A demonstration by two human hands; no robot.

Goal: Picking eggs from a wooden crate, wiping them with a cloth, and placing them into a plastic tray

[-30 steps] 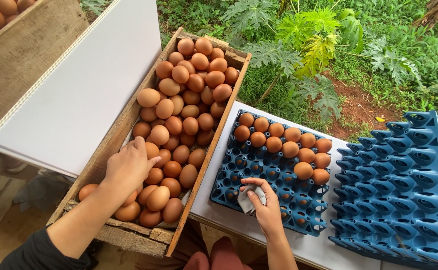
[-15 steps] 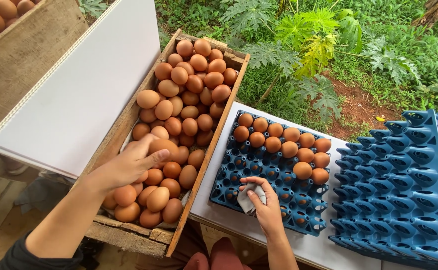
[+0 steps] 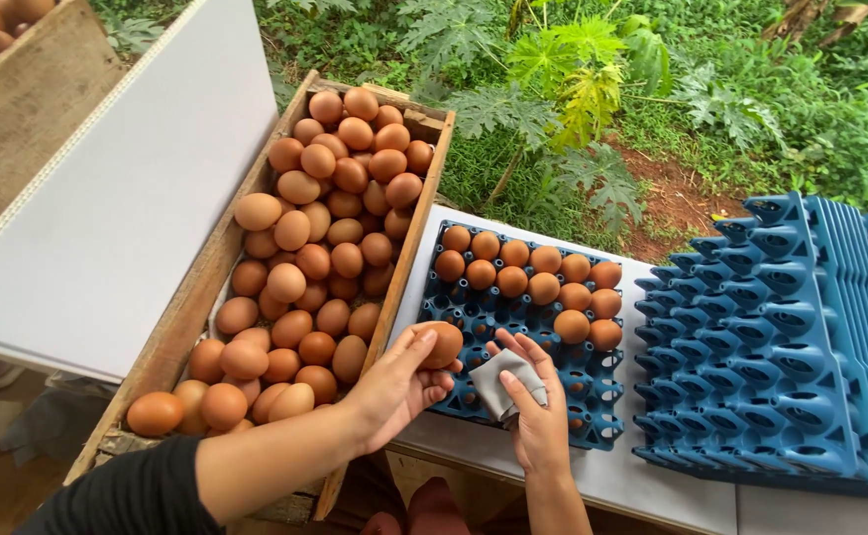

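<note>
The left hand (image 3: 394, 381) had carried an egg (image 3: 443, 344) from the crate (image 3: 188, 327) to frame centre, fingers closed around it, just left of the cloth (image 3: 509, 381) pinched in the right hand (image 3: 533, 421).

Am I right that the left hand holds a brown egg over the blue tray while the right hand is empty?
Not quite. In the head view the right hand holds a small grey cloth. The left hand does hold a brown egg over the blue tray.

Stack of blue trays (image 3: 801, 337) runs off the frame's right edge; second crate (image 3: 18, 89) is cut at upper left; left hand (image 3: 394, 386) covers the held egg's (image 3: 444, 344) underside.
</note>
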